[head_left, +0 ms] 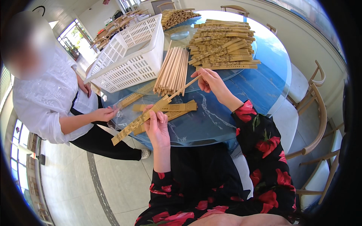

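Note:
My left hand [157, 127] is closed on a long gold paper chopstick sleeve [130, 130], which slants down to the left above the table. Between the fingertips of my right hand [211, 82] is the upper end of pale wooden chopsticks [185, 87]; whether one or two I cannot tell. Their lower end is hidden in the sleeve's mouth. Below my left hand's sleeve, a few other gold sleeves [181, 107] lie crossed on the tabletop. A bundle of loose wooden chopsticks [171, 71] lies just beyond, between the sleeve pile and a white basket.
The round blue marbled table [211, 130] bears a glass turntable. On it are a large stack of gold sleeves [222, 45] and another pile [177, 18] farther back. A white plastic basket [128, 64] stands left. A co-worker's hand [107, 113] is close by on the left. Chairs [316, 116] stand right.

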The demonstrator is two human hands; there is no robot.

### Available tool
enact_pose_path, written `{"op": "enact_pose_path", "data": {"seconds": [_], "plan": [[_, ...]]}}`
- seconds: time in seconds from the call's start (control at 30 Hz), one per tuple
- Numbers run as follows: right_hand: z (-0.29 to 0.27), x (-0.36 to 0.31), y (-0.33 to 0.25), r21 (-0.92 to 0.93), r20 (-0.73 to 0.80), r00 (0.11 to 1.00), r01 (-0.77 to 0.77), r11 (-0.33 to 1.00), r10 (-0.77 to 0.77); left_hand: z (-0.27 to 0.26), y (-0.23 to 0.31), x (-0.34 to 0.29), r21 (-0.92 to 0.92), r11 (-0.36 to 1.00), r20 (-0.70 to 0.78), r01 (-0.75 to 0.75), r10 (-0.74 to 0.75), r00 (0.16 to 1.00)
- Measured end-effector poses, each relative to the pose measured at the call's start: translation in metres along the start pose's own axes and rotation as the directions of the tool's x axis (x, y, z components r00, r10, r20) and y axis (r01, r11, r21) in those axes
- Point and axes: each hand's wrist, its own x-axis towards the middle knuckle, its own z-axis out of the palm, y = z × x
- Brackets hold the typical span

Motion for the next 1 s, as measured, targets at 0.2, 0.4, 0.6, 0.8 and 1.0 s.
{"op": "enact_pose_path", "data": {"seconds": [0.2, 0.4, 0.6, 0.8, 1.0], "plan": [[0.011, -0.003, 0.008, -0.108, 0.156, 0.987, -0.014, 0.994, 0.031, 0.003, -0.001, -0.001, 0.073, 0.997, 0.014, 0.014, -0.015, 1.0], [0.015, -0.004, 0.018, -0.125, 0.223, 0.974, -0.018, 0.992, 0.046, 0.003, -0.003, -0.003, 0.12, 0.993, 0.039, 0.017, -0.022, 0.999], [0.023, -0.01, 0.021, -0.17, 0.431, 0.889, -0.091, 0.981, 0.157, 0.007, -0.004, -0.003, 0.192, 0.979, 0.042, 0.07, -0.079, 0.996], [0.031, -0.02, 0.015, -0.076, 0.505, 0.852, -0.118, 0.99, 0.14, 0.005, -0.004, -0.003, 0.163, 0.976, 0.088, 0.143, -0.159, 0.983], [0.028, -0.019, -0.002, 0.312, 0.685, 0.724, -0.398, 0.863, 0.087, 0.0, 0.001, -0.001, -0.076, 0.966, 0.219, 0.246, -0.225, 0.95]]}}
